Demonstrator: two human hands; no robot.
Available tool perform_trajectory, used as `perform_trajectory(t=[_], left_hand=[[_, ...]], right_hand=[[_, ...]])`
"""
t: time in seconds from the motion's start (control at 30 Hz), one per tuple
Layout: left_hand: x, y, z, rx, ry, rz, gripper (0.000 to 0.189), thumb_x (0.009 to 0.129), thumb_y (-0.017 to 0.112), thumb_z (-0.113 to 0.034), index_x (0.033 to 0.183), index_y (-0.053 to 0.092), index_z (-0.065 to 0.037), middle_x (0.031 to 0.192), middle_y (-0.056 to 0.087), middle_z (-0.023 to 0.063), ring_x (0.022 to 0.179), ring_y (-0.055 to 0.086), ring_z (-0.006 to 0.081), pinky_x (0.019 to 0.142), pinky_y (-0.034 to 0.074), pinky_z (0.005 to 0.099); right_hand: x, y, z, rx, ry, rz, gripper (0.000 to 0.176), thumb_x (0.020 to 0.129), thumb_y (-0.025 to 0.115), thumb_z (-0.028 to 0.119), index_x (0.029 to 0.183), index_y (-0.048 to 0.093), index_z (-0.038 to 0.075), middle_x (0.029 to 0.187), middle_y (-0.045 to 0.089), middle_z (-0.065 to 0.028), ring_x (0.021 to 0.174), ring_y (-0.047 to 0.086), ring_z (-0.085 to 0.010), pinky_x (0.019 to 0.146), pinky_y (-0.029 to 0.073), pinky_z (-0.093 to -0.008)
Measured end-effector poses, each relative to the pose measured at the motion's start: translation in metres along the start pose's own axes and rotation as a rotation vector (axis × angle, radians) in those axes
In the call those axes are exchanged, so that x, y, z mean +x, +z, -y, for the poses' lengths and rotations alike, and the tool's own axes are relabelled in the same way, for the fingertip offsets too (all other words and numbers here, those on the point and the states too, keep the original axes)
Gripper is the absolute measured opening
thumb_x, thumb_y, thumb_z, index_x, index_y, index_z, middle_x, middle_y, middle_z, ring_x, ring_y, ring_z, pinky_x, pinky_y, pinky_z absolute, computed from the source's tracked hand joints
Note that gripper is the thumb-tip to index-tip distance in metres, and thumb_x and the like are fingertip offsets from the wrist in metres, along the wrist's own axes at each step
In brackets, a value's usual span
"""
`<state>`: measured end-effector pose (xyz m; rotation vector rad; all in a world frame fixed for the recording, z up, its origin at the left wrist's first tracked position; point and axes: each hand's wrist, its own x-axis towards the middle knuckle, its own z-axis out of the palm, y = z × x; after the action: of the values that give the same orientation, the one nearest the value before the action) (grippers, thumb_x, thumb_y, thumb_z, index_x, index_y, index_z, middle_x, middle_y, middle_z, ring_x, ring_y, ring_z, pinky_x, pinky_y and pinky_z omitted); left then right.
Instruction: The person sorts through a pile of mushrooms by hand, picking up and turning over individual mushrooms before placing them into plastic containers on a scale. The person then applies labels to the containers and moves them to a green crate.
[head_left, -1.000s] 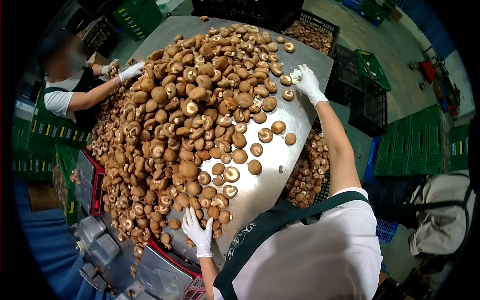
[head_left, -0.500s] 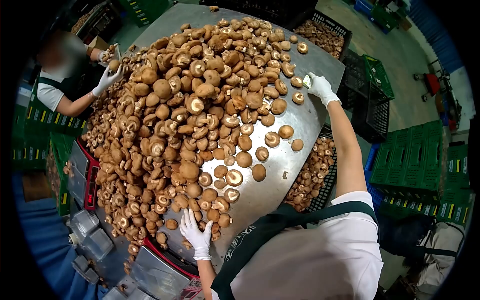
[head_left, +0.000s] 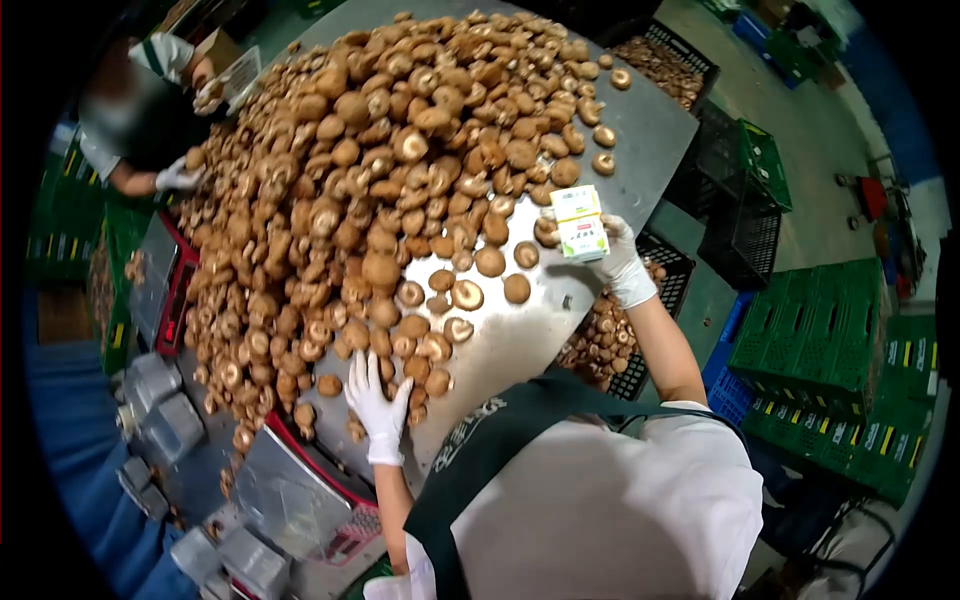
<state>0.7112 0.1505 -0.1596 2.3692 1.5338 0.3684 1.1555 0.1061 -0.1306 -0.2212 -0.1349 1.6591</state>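
Head view: right hand (head_left: 622,262), fingers closed on printed labels (head_left: 580,225) at fingertips, small characters illegible; left hand (head_left: 378,412), fingers spread, no grip visible, mushrooms (head_left: 383,312) just beyond its fingertips; apron lettering (head_left: 470,430) right of them, unreadable

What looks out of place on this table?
A small dark scrap lies on the table, apart from the mushroom heap; it looks odd because it has no mushroom shape. I cannot tell what it is.

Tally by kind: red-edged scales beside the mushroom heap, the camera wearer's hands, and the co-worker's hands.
Red-edged scales: 2
Wearer's hands, left hand and right hand: 2
Co-worker's hands: 2
Total: 6
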Motion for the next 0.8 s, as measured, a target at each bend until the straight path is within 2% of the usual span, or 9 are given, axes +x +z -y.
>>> perform_trajectory(t=[0.07,0.1,0.13,0.2,0.23,0.3,0.4,0.57,0.8], left_hand=[[-0.001,-0.009,-0.013,0.009,-0.008,-0.022,0.072,0.075,0.07,-0.039,0.134,0.043,-0.01,0.142,0.037,0.0126,0.131,0.032,0.0329,0.107,0.019,0.054],[-0.002,-0.011,-0.017,-0.035,0.008,-0.063,0.07,0.074,0.071,-0.036,0.133,0.044,-0.009,0.142,0.038,0.0128,0.13,0.034,0.0332,0.107,0.02,0.0529],[-0.002,-0.013,-0.023,-0.08,0.028,-0.11,0.069,0.074,0.072,-0.034,0.132,0.045,-0.009,0.141,0.039,0.013,0.129,0.036,0.0335,0.107,0.021,0.0518],[-0.006,-0.022,-0.041,-0.191,0.039,-0.196,0.065,0.072,0.074,-0.027,0.128,0.049,-0.008,0.138,0.043,0.0132,0.126,0.04,0.0329,0.108,0.026,0.0437],[-0.009,-0.027,-0.048,-0.216,0.05,-0.199,0.065,0.072,0.074,-0.027,0.129,0.049,-0.008,0.138,0.043,0.0133,0.126,0.04,0.0326,0.108,0.026,0.0434],[-0.018,-0.034,-0.058,-0.292,0.055,-0.209,0.066,0.071,0.074,-0.027,0.129,0.049,-0.008,0.137,0.044,0.0132,0.125,0.041,0.0322,0.107,0.028,0.0425],[-0.029,-0.045,-0.072,-0.393,0.035,-0.231,0.067,0.07,0.076,-0.02,0.13,0.049,-0.008,0.133,0.047,0.0126,0.123,0.043,0.0304,0.104,0.032,0.0402],[-0.038,-0.051,-0.078,-0.501,0.012,-0.268,0.065,0.071,0.075,-0.016,0.129,0.05,-0.007,0.13,0.05,0.0128,0.119,0.046,0.0296,0.101,0.035,0.0387],[-0.033,-0.059,-0.085,-0.515,0.048,-0.309,0.061,0.072,0.074,-0.013,0.128,0.051,-0.005,0.127,0.052,0.013,0.117,0.049,0.0295,0.1,0.037,0.038]], right_hand=[[0.009,0.01,-0.045,0.141,0.101,0.119,0.076,0.076,0.06,0.022,0.141,0.026,0.0,0.142,0.033,-0.0249,0.124,0.041,-0.0423,0.103,0.035,-0.0556],[0.012,-0.001,-0.064,0.319,0.201,0.2,0.076,0.075,0.06,0.019,0.141,0.026,0.001,0.142,0.033,-0.0253,0.127,0.037,-0.0426,0.104,0.034,-0.0557],[0.013,0.001,-0.084,0.325,0.218,0.136,0.077,0.075,0.062,0.017,0.141,0.027,0.0,0.142,0.033,-0.0252,0.126,0.038,-0.0433,0.104,0.033,-0.0557],[0.02,0.025,-0.113,0.364,0.348,0.284,0.079,0.074,0.064,0.018,0.141,0.026,-0.001,0.141,0.033,-0.0282,0.126,0.039,-0.0432,0.104,0.033,-0.0558],[0.024,0.033,-0.126,0.375,0.425,0.352,0.081,0.073,0.065,0.018,0.141,0.026,-0.001,0.14,0.032,-0.03,0.126,0.039,-0.0432,0.105,0.032,-0.056],[0.021,0.057,-0.144,0.233,0.418,0.255,0.083,0.073,0.065,0.02,0.141,0.025,-0.003,0.138,0.033,-0.0319,0.123,0.041,-0.0464,0.101,0.037,-0.0563],[0.017,0.059,-0.16,0.058,0.449,0.127,0.083,0.073,0.065,0.021,0.14,0.024,-0.004,0.138,0.035,-0.0313,0.121,0.043,-0.047,0.098,0.041,-0.0567],[0.014,0.06,-0.174,-0.013,0.493,0.124,0.084,0.073,0.064,0.025,0.141,0.024,-0.004,0.135,0.039,-0.031,0.113,0.051,-0.0459,0.094,0.045,-0.0541],[0.011,0.075,-0.175,-0.067,0.515,0.107,0.083,0.075,0.063,0.026,0.141,0.024,-0.005,0.134,0.04,-0.0316,0.111,0.054,-0.0439,0.093,0.047,-0.0483]])
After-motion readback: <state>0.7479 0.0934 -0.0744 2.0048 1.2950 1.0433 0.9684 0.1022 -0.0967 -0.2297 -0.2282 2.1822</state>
